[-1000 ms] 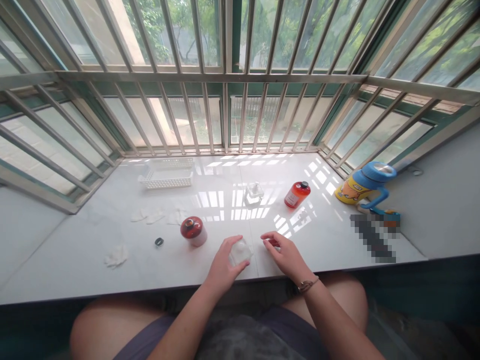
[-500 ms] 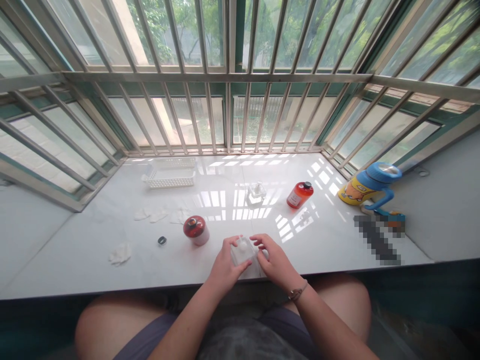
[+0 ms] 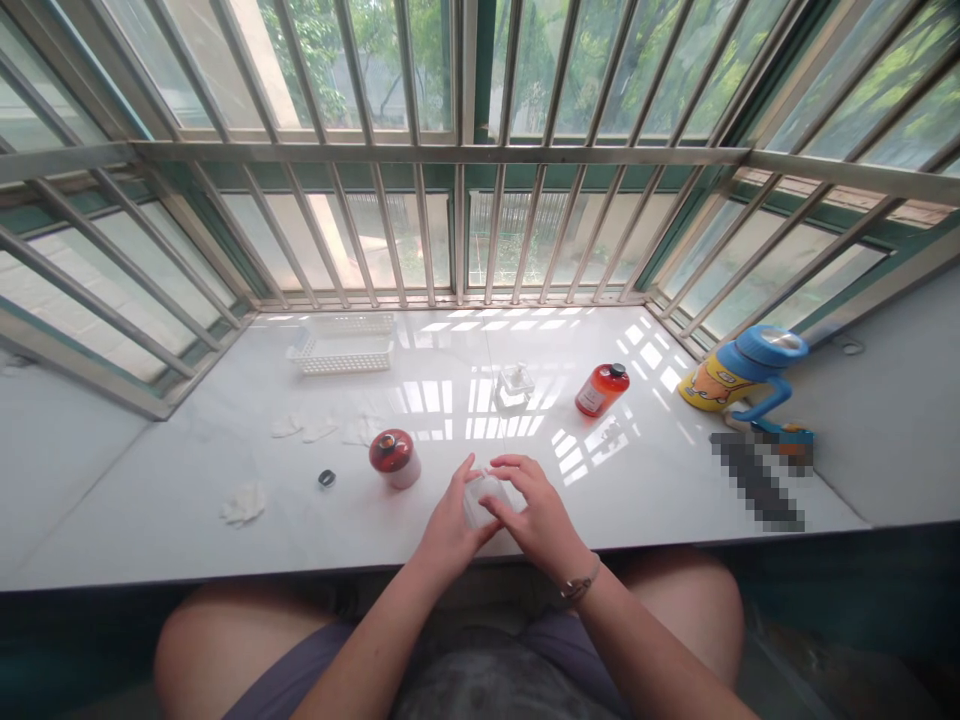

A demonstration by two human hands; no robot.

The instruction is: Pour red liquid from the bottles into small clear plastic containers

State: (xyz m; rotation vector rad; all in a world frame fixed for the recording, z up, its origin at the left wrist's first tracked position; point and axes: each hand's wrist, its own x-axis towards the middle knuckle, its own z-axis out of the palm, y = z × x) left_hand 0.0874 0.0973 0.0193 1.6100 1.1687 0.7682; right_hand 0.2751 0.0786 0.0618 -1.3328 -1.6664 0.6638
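Near the counter's front edge, my left hand [image 3: 450,520] grips the left side of a small clear square container [image 3: 477,500]. My right hand [image 3: 536,510] closes over its right side, thumb across the front and fingers at the far edge. Much of the container is covered by my fingers. Just left of my hands stands a red bottle [image 3: 395,460] with its neck uncovered. Beyond them is a clear square glass vessel [image 3: 516,386] with a knob-like top. A second red bottle [image 3: 602,390] with a black cap lies to the right of that.
A small black cap [image 3: 327,479] rests on the white counter [image 3: 450,410]. Crumpled white tissues [image 3: 244,503] lie at the left. A white perforated basket [image 3: 342,348] sits at the back. A blue and yellow flask [image 3: 739,370] stands right, near a blurred dark item [image 3: 757,480].
My right hand has moved left onto the clear container, and its thumb now lies across it. The left hand keeps its grip.
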